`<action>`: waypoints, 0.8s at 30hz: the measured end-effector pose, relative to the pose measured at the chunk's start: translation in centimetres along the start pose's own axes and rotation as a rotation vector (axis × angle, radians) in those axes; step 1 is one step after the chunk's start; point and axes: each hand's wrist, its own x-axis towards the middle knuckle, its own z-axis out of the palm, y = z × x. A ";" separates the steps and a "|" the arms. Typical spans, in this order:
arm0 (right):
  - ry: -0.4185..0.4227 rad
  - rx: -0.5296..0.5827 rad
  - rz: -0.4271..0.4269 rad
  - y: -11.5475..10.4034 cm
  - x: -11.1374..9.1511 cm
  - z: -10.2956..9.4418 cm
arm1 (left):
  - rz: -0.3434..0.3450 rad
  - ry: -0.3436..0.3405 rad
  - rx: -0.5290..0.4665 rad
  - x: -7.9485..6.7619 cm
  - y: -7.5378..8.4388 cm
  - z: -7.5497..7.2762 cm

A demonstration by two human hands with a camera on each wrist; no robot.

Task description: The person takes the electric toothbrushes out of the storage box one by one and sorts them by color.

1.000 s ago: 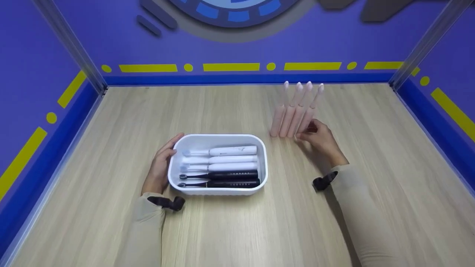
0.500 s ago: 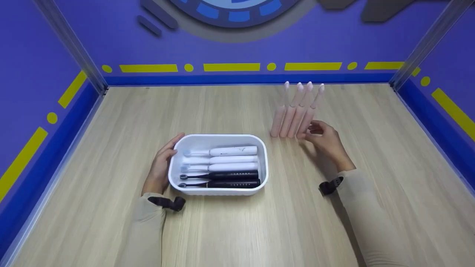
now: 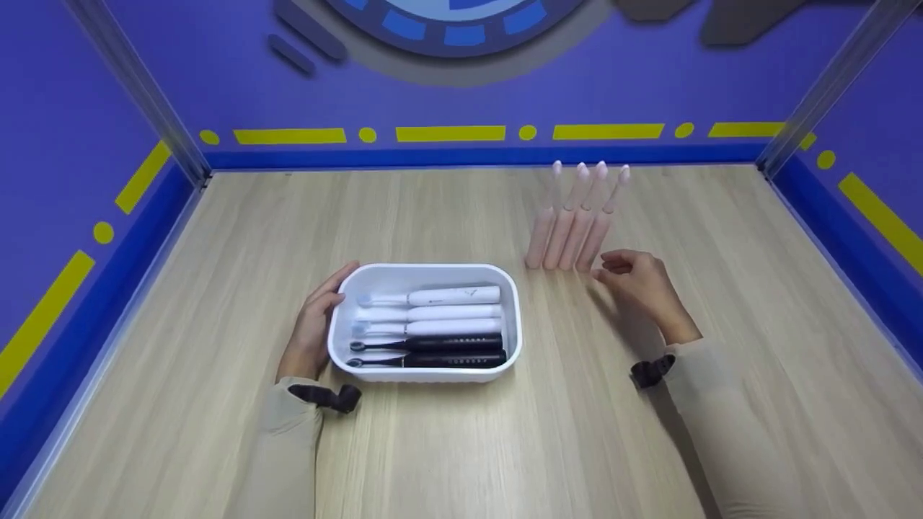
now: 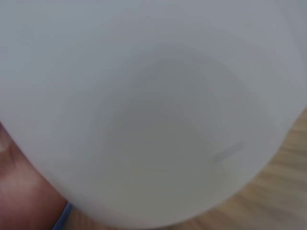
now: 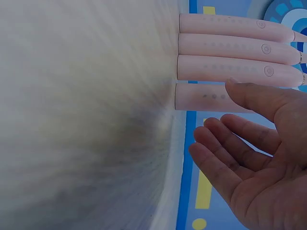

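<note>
In the head view my left hand (image 3: 310,324) rests against the left end of a white plastic box (image 3: 425,375), its thumb tip at the rim. The palm (image 4: 26,191) shows beside the box's blurred outer wall (image 4: 153,143) in the left wrist view. Inside lie three white electric toothbrushes (image 3: 453,294) and two black ones (image 3: 454,343), heads to the left. My right hand (image 3: 642,288) is beside a row of several upright pink electric toothbrushes (image 3: 575,238), fingers loosely bent and holding nothing. The right wrist view shows its thumb overlapping the nearest pink toothbrush (image 5: 192,97).
Wood-grain table (image 3: 433,461) lies under everything. Blue panels with yellow marks (image 3: 451,133) close off its back and both sides. A black wrist camera (image 3: 652,371) sits on the right sleeve, another (image 3: 339,398) on the left.
My right hand has drawn back from the rightmost pink toothbrush, moving right and toward me. That toothbrush stays standing in the row. Left hand and box keep their place.
</note>
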 end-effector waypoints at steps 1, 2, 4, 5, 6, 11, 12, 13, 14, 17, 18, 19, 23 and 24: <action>0.000 -0.005 -0.008 -0.1 -0.1 0.0 | -0.001 -0.001 -0.009 0.0 0.0 0.0; -0.001 -0.009 -0.015 -0.2 -0.2 0.0 | 0.000 -0.005 -0.016 0.0 0.0 0.0; -0.001 -0.013 -0.030 -0.4 -0.4 0.0 | -0.001 -0.016 -0.031 -0.1 0.0 0.0; -0.002 -0.013 -0.038 -0.6 -0.5 0.1 | -0.002 -0.022 -0.037 -0.1 0.0 0.0; -0.006 -0.014 -0.046 -0.7 -0.6 0.0 | -0.003 -0.023 -0.044 -0.1 0.0 0.0; -0.018 -0.015 -0.086 -1.4 -0.8 0.1 | -0.009 -0.015 -0.042 -0.1 -0.1 0.0; -0.020 -0.018 -0.092 -1.5 -0.9 0.2 | -0.007 -0.013 -0.041 -0.1 -0.1 0.0; -0.024 -0.017 -0.097 -1.7 -0.9 0.2 | -0.007 -0.011 -0.038 -0.1 -0.1 0.0; -0.029 -0.014 -0.102 -1.8 -0.9 0.2 | -0.005 -0.010 -0.033 -0.1 -0.1 0.0; -0.049 -0.004 -0.111 -2.3 -0.9 0.2 | -0.002 -0.008 -0.027 -0.1 -0.2 0.0; -0.055 -0.001 -0.117 -2.5 -0.9 0.3 | 0.001 -0.012 -0.026 -0.1 -0.2 0.0; -0.061 0.001 -0.123 -2.7 -1.0 0.3 | 0.002 -0.014 -0.024 -0.1 -0.2 0.0; -0.073 0.009 -0.149 -3.8 -1.1 0.3 | 0.013 -0.027 -0.027 -0.1 -0.1 0.0; -0.078 0.010 -0.150 -4.0 -1.1 0.3 | 0.015 -0.027 -0.025 -0.1 -0.1 0.0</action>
